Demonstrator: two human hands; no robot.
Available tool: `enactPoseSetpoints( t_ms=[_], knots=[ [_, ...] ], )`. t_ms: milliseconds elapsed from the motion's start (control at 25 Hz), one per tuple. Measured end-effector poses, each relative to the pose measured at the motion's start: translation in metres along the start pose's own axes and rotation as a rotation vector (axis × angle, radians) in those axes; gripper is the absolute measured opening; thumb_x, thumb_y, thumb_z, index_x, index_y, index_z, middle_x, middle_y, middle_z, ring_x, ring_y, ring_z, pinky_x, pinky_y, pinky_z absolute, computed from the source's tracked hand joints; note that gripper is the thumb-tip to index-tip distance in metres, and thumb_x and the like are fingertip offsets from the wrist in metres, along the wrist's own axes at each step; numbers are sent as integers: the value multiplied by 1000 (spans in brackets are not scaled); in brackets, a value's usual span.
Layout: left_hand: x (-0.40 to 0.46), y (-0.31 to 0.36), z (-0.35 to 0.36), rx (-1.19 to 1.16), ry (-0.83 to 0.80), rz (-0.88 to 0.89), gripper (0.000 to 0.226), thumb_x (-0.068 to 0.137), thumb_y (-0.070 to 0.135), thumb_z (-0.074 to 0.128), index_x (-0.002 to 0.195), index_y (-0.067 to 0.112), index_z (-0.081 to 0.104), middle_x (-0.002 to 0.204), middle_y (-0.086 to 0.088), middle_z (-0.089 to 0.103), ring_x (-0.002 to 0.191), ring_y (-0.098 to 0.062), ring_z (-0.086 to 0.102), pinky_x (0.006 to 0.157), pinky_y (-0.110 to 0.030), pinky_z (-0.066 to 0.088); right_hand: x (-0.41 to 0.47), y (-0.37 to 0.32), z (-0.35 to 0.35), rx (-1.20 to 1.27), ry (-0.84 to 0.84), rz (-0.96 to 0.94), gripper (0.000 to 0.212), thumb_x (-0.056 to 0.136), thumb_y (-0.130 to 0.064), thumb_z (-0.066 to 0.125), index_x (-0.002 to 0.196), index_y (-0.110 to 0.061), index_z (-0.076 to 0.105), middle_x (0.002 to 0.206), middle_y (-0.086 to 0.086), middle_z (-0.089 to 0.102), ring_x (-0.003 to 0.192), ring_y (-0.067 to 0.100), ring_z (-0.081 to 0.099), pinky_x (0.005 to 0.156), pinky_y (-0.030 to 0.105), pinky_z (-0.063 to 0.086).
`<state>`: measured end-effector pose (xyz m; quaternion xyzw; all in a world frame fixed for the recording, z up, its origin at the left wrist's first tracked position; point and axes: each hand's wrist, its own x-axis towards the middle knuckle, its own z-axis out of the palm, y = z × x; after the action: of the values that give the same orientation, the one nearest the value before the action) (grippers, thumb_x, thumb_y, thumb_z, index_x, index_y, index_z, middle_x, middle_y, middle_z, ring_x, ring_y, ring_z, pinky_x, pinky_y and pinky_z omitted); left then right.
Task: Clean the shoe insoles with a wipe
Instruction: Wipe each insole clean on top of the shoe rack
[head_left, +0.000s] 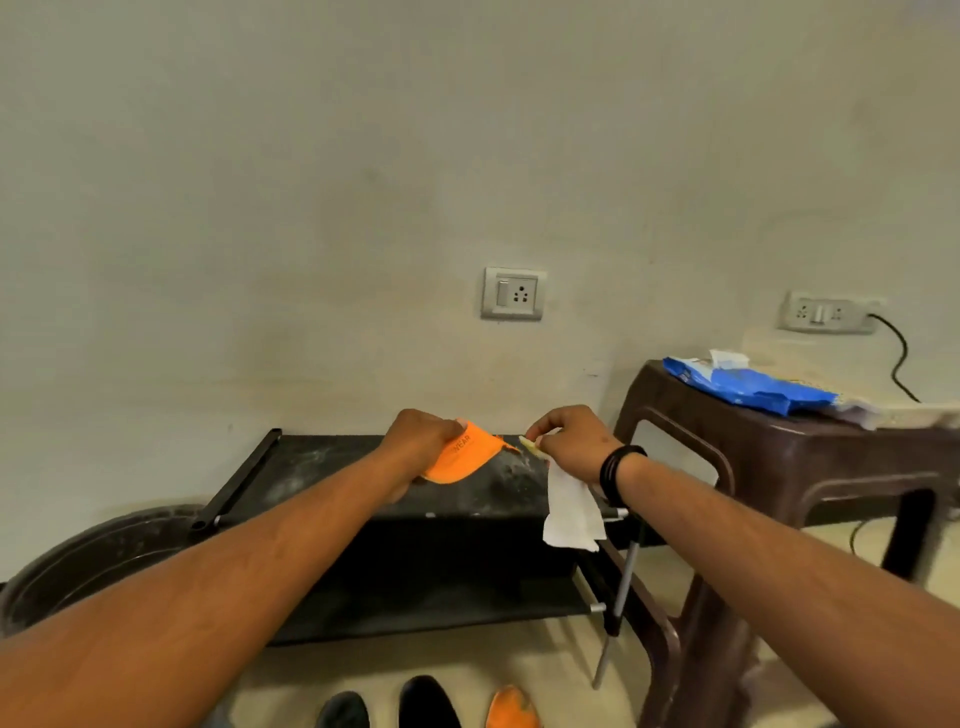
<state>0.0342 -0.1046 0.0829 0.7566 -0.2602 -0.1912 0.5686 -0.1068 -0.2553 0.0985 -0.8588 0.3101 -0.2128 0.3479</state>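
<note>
Orange insole: held in the air just above the top of the black shoe rack, printed face up and towards the camera. Long axis runs roughly left-right in view; the visible rounded end sits low at the left, the far end narrows towards the right hand. It bows along its length, so I judge it light, thin and floppy foam, not fragile, probably slightly grippy. Best held at one end with the other hand supporting or working the opposite end, as here.

Left hand: fingers curled round the insole's left end, gripping it.

Right hand: pinches the white wipe at the insole's right tip; the wipe hangs limp below the wrist. A pale scrap shows at the fingertips; cannot tell what.

A second orange insole lies on the floor below, beside dark shoes. A blue wipe pack sits on the brown stool.
</note>
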Motion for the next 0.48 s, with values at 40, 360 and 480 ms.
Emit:
enactPoseSetpoints(
  t_ms=[40, 360, 480],
  knots=[
    [-14, 4, 1, -52, -30, -16, 27, 91, 33, 70, 90, 8, 59, 78, -9, 56, 61, -21, 49, 55, -27, 33, -11, 1, -4, 47, -6, 25, 17, 86, 0, 59, 86, -10, 72, 79, 4, 64, 71, 16, 57, 61, 26, 48],
    [-124, 11, 51, -272, -256, -63, 16, 91, 22, 71, 102, 11, 65, 80, -7, 65, 60, -16, 56, 45, -24, 41, -81, 11, -53, 124, -165, 178, 16, 80, 5, 67, 84, -9, 74, 89, 11, 70, 92, 30, 66, 82, 45, 59],
    [-152, -10, 80, -288, -368, -143, 12, 92, 15, 69, 86, 12, 59, 61, -3, 61, 49, -10, 53, 41, -21, 38, -96, 13, -61, 13, -287, 221, 28, 87, 10, 56, 94, -9, 74, 94, 8, 65, 90, 25, 63, 74, 36, 59]
  ],
)
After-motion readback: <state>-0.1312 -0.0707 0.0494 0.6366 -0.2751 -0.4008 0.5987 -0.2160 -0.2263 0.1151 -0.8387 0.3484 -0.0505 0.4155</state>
